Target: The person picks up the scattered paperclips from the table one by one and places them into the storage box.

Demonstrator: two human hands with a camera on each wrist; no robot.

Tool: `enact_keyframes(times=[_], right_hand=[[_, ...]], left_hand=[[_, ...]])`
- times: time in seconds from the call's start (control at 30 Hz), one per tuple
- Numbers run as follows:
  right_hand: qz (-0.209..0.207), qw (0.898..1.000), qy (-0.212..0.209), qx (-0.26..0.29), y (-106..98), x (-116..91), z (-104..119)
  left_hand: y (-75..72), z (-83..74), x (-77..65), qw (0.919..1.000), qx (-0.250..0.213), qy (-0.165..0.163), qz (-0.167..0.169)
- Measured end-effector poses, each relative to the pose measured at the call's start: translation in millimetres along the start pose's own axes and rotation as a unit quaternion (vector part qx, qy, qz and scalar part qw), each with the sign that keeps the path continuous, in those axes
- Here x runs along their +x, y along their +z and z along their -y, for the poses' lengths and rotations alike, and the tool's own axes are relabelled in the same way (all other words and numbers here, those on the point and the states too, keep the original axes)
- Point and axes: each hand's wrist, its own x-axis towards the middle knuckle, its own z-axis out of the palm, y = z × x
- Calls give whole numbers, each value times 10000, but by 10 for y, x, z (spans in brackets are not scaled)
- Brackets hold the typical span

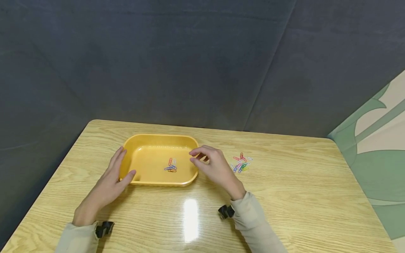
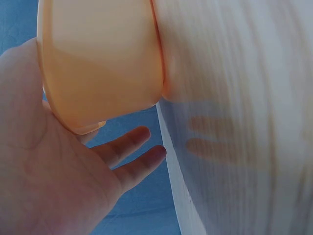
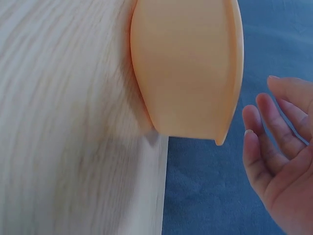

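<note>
My left hand (image 1: pixel 109 182) lies against the left end of a yellow plastic tray (image 1: pixel 161 183), its fingers fairly straight along the end and its thumb over the near rim. Two of its fingers (image 2: pixel 139 166) stretch out below the tray in the left wrist view. Over the tray's right rim hovers my right hand (image 1: pixel 213 165), thumb and index tips slightly apart. The right wrist view shows loosely bent fingers (image 3: pixel 274 132) beside the tray wall (image 3: pixel 188 73), nothing visible between them. Several coloured paper clips (image 1: pixel 171 167) lie on the tray's floor.
Right of the tray, a loose pile of coloured paper clips (image 1: pixel 242 164) lies on the wooden table (image 1: pixel 300 196). A dark cloth partition (image 1: pixel 190 70) stands along the table's far edge. Green and cream patterned fabric (image 1: pixel 379 158) is at the right.
</note>
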Motion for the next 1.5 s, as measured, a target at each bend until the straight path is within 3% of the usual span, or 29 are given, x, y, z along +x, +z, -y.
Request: enact_keyframes(times=[0.37, 0.67, 0.93, 1.17, 1.5], right_hand=[[-209, 9995, 209, -131, -98, -175, -79], [-328, 9994, 53, -103, -92, -285, -143], [-218, 9995, 151, -187, -131, -303, -171], [-289, 9986, 269, -346, -304, -361, -244], [-593, 9943, 449, -765, -656, -671, -505]], left_hand=[[-34, -12, -3, 9999, 69, -58, 44], [-35, -5, -2, 10000, -4, -51, 55], [-23, 0, -10, 9999, 39, -83, 59], [-25, 0, 1, 10000, 74, -60, 3], [6, -2, -12, 10000, 41, -50, 29]])
